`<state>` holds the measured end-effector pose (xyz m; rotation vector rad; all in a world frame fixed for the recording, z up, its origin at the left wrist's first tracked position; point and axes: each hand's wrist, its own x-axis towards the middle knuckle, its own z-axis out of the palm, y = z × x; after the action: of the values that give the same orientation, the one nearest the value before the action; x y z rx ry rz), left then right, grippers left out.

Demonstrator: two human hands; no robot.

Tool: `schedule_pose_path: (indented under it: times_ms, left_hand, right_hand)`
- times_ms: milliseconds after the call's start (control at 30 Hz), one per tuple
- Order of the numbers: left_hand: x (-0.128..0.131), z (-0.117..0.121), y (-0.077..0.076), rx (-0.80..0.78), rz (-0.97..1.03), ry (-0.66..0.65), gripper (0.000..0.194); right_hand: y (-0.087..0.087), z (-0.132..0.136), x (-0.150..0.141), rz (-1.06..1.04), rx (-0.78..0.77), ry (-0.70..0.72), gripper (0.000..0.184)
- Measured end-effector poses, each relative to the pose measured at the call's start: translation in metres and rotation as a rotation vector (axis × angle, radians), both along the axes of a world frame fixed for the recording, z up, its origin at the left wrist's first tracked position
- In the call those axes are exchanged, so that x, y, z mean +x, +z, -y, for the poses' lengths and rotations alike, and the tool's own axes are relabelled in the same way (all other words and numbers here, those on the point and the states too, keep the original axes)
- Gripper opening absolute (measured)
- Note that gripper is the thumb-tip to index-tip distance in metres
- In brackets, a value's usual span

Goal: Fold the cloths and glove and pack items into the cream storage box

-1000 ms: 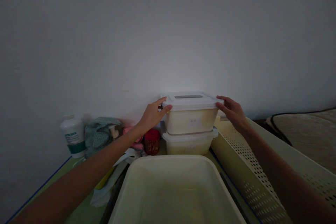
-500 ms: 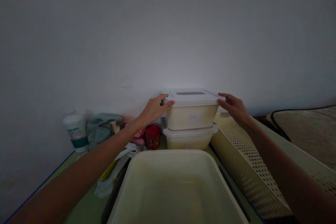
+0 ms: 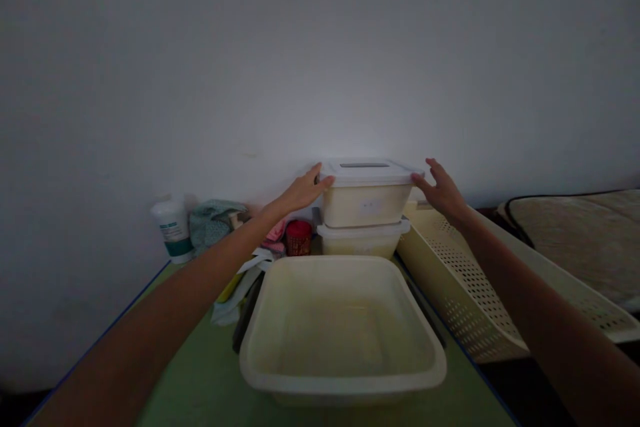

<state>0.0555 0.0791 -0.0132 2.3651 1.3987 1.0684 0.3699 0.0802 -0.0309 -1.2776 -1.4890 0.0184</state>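
A white-lidded storage box [image 3: 369, 205] with a small label on its front rests on a second lidded box [image 3: 360, 240], both against the wall. At the upper box's left end is my left hand [image 3: 303, 191], thumb at the corner of the lid [image 3: 373, 173] and fingers stretched out beside it. My right hand [image 3: 444, 195] is at the right end, fingers spread and raised off the box, its thumb close to or touching the lid's edge. Nearer to me stands an open cream plastic tub [image 3: 343, 377] without a lid.
Left of the boxes are a red container [image 3: 299, 238], a grey-green cloth [image 3: 213, 223], white plastic bags [image 3: 240, 297] and a white bottle [image 3: 173, 230]. A long perforated basket [image 3: 470, 280] lies to the right, beside a beige cushion [image 3: 575, 227]. The green table [image 3: 193, 363] has blue edges.
My right hand's fingers have opened away from the lid. My left fingers have loosened at its corner. The upper box stays on the stack. The view has shifted, showing the tub's near rim.
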Motion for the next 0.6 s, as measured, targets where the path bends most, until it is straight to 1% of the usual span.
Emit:
schedule_pose_path:
  times_ms: [67,133,200,233,300,367,433,500,600]
  left_hand:
    - [-0.008,0.002,-0.002,-0.049,0.052,-0.022,0.068]
    - [-0.018,0.005,-0.005,-0.086,0.117,-0.064,0.072]
    - [-0.030,0.013,-0.011,-0.117,0.179,-0.107,0.076]
    - [-0.036,0.018,-0.015,-0.146,0.212,-0.122,0.078]
    - [-0.048,0.029,-0.025,-0.243,0.283,-0.135,0.082]
    - [-0.058,0.041,-0.037,-0.336,0.368,-0.139,0.081]
    - [-0.068,0.051,-0.049,-0.406,0.454,-0.169,0.080]
    - [-0.077,0.059,-0.061,-0.472,0.523,-0.226,0.081]
    - [-0.088,0.071,-0.076,-0.563,0.598,-0.303,0.082]
  right_hand:
    - [0.002,0.014,-0.005,-0.012,0.037,-0.027,0.073]
    - [0.002,0.033,-0.011,-0.026,0.098,-0.008,0.066]
    - [-0.004,0.054,-0.019,-0.046,0.138,0.025,0.059]
    - [-0.010,0.063,-0.023,-0.062,0.139,0.047,0.057]
    - [-0.027,0.080,-0.032,-0.125,0.101,0.124,0.051]
    - [-0.050,0.092,-0.040,-0.191,0.039,0.209,0.045]
    - [-0.074,0.099,-0.046,-0.256,-0.057,0.284,0.042]
    - [-0.095,0.103,-0.051,-0.308,-0.192,0.366,0.044]
    - [-0.115,0.110,-0.054,-0.290,-0.310,0.441,0.044]
